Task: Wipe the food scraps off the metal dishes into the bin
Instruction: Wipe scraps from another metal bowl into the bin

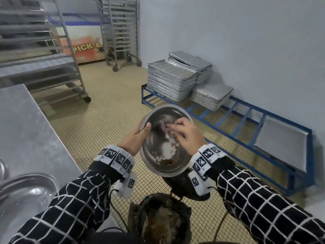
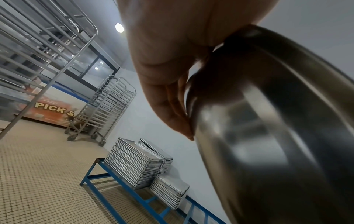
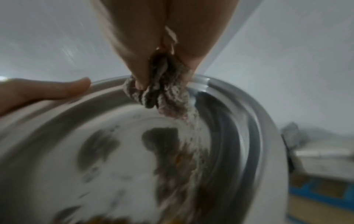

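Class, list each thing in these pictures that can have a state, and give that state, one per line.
metal dish: tilted over the bin, scraps at its lower edge.
cloth: bunched, soiled.
left hand: grips the dish rim.
right hand: pinches the cloth inside the dish.
bin: open, dirty.
trays: stacked.

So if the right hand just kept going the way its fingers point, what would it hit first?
The right hand grips a cloth that looks pressed into the metal bowl, so cloth and bowl wall come first.

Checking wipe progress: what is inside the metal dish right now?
Inside the metal dish: white smears, brown food scraps at its lower edge, and the cloth gripped by the right hand, which hides part of the interior.
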